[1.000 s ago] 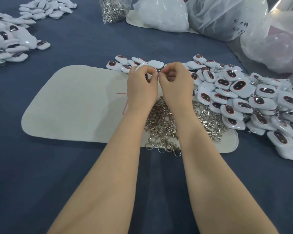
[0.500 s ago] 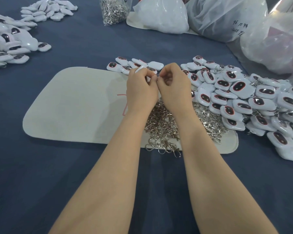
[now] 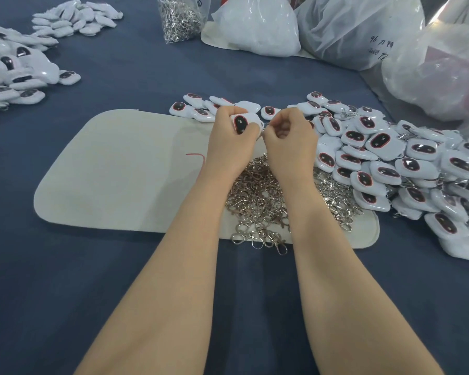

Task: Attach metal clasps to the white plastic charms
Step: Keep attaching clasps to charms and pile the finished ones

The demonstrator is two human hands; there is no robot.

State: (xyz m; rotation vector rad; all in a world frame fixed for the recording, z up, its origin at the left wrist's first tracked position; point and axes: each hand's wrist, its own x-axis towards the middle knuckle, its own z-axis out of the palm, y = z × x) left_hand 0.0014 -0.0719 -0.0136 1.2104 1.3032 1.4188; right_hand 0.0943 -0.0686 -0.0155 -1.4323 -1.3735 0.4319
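Charm turns face-up in the left hand, and the clasp is going on!

The left hand (image 3: 232, 143) grips a white charm (image 3: 241, 123), fingers curled round it. Its dark oval face now tips into view where half a second ago only a white edge showed. The right hand (image 3: 290, 142) pinches thumb to forefinger on a metal clasp (image 3: 266, 125), barely a glint, right at the charm's edge. I judge the ring is threading home. Beneath the wrists lies the loose clasp pile (image 3: 257, 190) on the pale mat (image 3: 119, 171), mid-tabletop. The charm heap (image 3: 390, 163) spreads toward the right edge, with plastic bags (image 3: 349, 28) along the far edge.
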